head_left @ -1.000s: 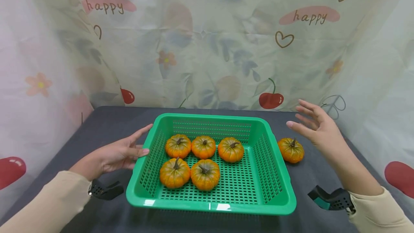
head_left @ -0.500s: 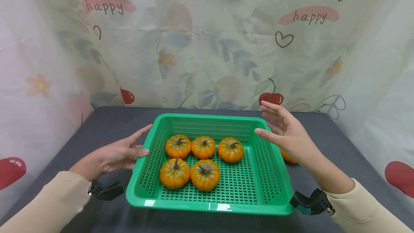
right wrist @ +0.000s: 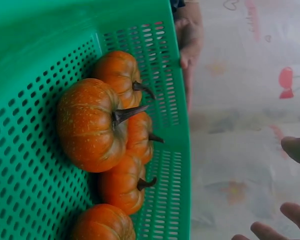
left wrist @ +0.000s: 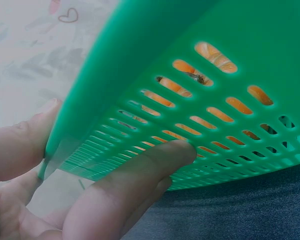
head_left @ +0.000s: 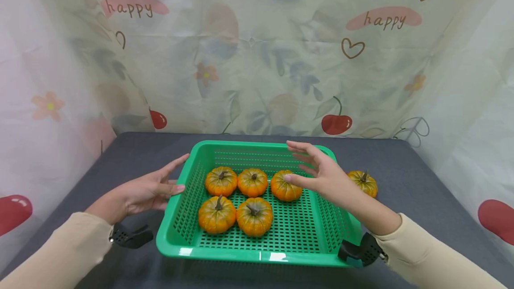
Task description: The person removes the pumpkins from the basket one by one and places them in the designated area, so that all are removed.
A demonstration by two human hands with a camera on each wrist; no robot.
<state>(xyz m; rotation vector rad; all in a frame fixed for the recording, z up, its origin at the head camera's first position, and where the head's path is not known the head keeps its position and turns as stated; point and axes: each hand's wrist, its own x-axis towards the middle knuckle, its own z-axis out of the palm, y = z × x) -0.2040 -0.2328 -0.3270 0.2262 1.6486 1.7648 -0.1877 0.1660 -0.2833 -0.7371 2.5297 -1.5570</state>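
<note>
A green plastic basket [head_left: 261, 257] with slotted walls holds several small orange pumpkins, three in a back row and two in front. My left hand [head_left: 146, 191] grips the basket's left rim. In the left wrist view its thumb [left wrist: 25, 142] is at the rim and other fingers [left wrist: 140, 175] lie against the outer wall. Over the basket's right half hovers my right hand [head_left: 321, 175], fingers spread and nothing held. Its thumb overlaps the back-row right pumpkin [head_left: 284, 191] in the head view; contact is not evident. Fingertips [right wrist: 297, 150] show at the right wrist view's edge.
Outside the basket, on the dark tablecloth [head_left: 405, 182], another pumpkin [head_left: 364, 182] sits to the right, partly hidden by my right forearm. A printed curtain [head_left: 253, 79] encloses the back and sides. Black wrist cameras [head_left: 132, 235] hang below both wrists.
My right hand has moved left from near the pumpkin outside to above the basket, its fingers still spread. The left hand, basket and pumpkins have stayed put.
</note>
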